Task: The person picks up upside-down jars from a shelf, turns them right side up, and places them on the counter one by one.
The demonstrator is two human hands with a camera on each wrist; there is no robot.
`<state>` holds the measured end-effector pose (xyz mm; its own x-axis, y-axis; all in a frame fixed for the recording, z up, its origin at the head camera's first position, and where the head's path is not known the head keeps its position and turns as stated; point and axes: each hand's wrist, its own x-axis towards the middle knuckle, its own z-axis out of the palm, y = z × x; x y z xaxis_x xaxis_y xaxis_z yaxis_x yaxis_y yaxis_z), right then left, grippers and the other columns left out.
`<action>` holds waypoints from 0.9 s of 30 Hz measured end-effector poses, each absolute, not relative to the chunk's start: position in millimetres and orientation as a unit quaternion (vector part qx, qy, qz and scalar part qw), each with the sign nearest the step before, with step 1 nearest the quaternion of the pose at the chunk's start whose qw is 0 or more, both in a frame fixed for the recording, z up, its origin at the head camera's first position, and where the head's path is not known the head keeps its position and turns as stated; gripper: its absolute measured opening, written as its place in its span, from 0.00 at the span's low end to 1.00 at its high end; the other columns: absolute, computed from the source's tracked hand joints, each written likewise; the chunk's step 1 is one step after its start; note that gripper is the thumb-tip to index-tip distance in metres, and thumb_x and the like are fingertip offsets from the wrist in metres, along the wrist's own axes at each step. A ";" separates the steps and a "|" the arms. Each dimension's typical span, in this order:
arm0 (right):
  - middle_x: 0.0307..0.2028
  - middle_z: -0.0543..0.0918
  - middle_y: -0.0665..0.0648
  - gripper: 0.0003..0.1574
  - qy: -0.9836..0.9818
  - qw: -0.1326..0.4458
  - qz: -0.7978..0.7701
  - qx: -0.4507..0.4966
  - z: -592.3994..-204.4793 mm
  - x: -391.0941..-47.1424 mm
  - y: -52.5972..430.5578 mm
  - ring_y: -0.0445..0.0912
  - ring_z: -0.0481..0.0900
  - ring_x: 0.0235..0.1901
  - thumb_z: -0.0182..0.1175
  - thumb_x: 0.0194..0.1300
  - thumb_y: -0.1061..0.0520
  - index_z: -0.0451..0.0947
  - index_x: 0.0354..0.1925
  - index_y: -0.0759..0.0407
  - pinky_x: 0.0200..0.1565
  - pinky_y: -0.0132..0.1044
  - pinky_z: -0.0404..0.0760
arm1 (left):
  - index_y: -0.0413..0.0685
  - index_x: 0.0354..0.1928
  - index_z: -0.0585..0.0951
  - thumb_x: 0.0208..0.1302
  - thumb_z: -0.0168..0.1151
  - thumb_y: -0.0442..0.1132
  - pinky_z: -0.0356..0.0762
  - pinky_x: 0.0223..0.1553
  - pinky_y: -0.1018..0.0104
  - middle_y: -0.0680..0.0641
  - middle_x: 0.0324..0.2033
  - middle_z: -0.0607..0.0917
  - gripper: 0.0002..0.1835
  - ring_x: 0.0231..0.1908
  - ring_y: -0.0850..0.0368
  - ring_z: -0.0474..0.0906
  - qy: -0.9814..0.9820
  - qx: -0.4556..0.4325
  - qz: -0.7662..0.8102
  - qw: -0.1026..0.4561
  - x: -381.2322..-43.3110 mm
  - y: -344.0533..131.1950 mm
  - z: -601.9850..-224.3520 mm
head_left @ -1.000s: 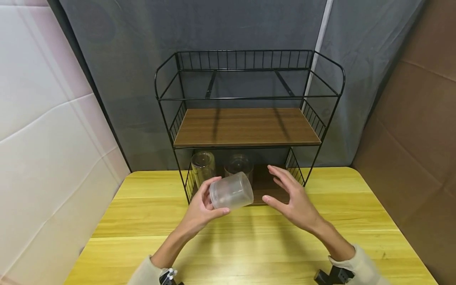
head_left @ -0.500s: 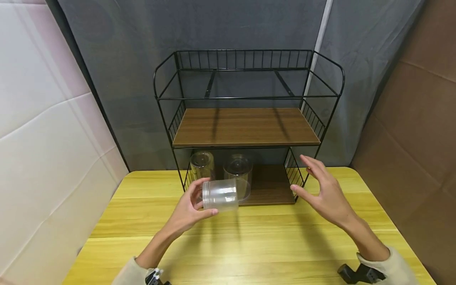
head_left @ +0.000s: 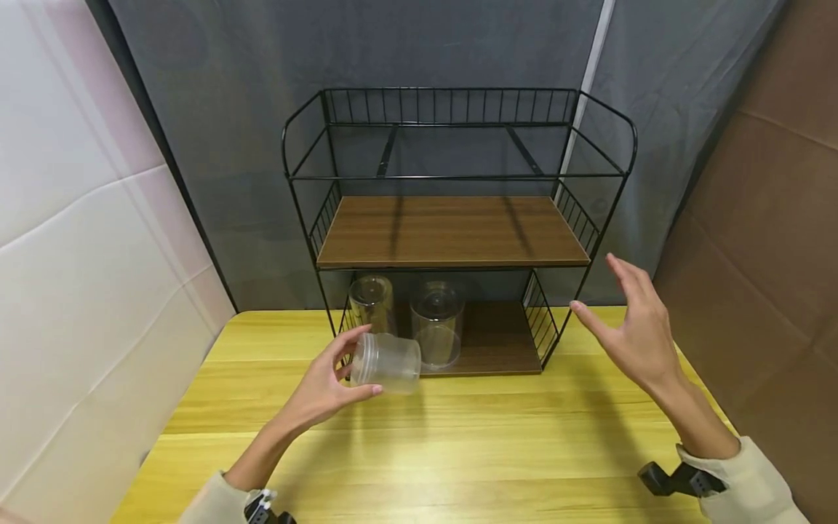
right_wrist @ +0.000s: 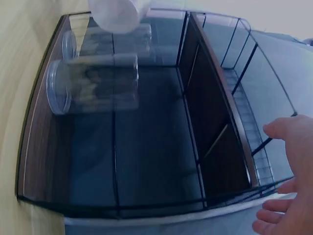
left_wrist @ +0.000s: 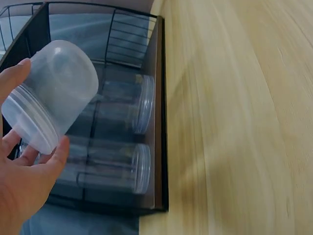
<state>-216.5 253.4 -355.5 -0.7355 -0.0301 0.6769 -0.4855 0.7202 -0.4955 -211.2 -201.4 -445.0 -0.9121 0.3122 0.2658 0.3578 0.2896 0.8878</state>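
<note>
My left hand [head_left: 321, 389] grips a translucent plastic jar [head_left: 393, 365] by its ribbed end, thumb and fingers around it. The jar lies tipped sideways in the air, in front of the rack's lower left. In the left wrist view the same jar [left_wrist: 68, 83] shows its smooth rounded end facing away from the palm. Two clear jars stand on the rack's bottom shelf [head_left: 500, 338]: one at the left [head_left: 372, 300], another nearer the middle [head_left: 437, 313]. The right hand [head_left: 638, 338] hovers beside the rack's right side, fingers spread, holding nothing.
A black wire rack [head_left: 452, 177] stands at the back of the yellow wooden table [head_left: 497, 458]. Its middle tier has a brown board [head_left: 452, 231]; the top tier is an open frame. A white sheet [head_left: 98, 291] borders the left, a brown panel [head_left: 753, 240] the right.
The left hand has carried the jar left, from the shelf's middle toward its left side. My right hand has moved right and slightly up, away from the jar.
</note>
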 end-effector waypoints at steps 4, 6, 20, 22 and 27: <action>0.76 0.65 0.71 0.60 -0.870 0.316 0.348 0.149 -352.8 -229.0 260.9 0.72 0.67 0.71 0.78 0.61 0.55 0.58 0.82 0.62 0.67 0.75 0.67 | 0.42 0.79 0.67 0.55 0.84 0.37 0.81 0.64 0.45 0.37 0.67 0.75 0.51 0.63 0.41 0.74 -0.829 -0.219 -0.513 0.043 -211.6 -210.1 -447.9; 0.78 0.62 0.70 0.63 -0.873 0.302 0.350 0.152 -352.1 -235.8 264.3 0.72 0.63 0.74 0.78 0.62 0.53 0.54 0.84 0.60 0.69 0.76 0.63 | 0.42 0.78 0.68 0.54 0.84 0.39 0.80 0.63 0.40 0.37 0.67 0.75 0.51 0.63 0.40 0.75 -0.841 -0.226 -0.489 0.052 -211.3 -213.7 -448.8; 0.85 0.48 0.53 0.68 -0.869 0.226 0.396 0.189 -334.6 -269.8 268.9 0.55 0.51 0.83 0.76 0.65 0.54 0.42 0.87 0.46 0.80 0.46 0.59 | 0.33 0.72 0.73 0.42 0.89 0.35 0.87 0.50 0.45 0.34 0.59 0.81 0.52 0.53 0.39 0.82 -0.893 -0.282 -0.329 0.117 -209.3 -232.3 -459.4; 0.85 0.48 0.52 0.69 -0.863 0.225 0.407 0.196 -332.3 -273.1 267.8 0.52 0.50 0.83 0.77 0.64 0.56 0.42 0.87 0.47 0.80 0.37 0.57 | 0.33 0.72 0.73 0.42 0.89 0.34 0.87 0.51 0.45 0.34 0.59 0.81 0.52 0.55 0.39 0.81 -0.899 -0.283 -0.315 0.112 -209.3 -235.1 -461.5; 0.85 0.48 0.52 0.70 -0.856 0.209 0.430 0.197 -328.0 -281.6 264.8 0.49 0.48 0.83 0.77 0.64 0.58 0.42 0.87 0.48 0.81 0.45 0.55 | 0.34 0.73 0.73 0.42 0.89 0.33 0.83 0.55 0.39 0.35 0.58 0.80 0.53 0.57 0.37 0.80 -0.909 -0.290 -0.281 0.108 -207.9 -241.1 -465.7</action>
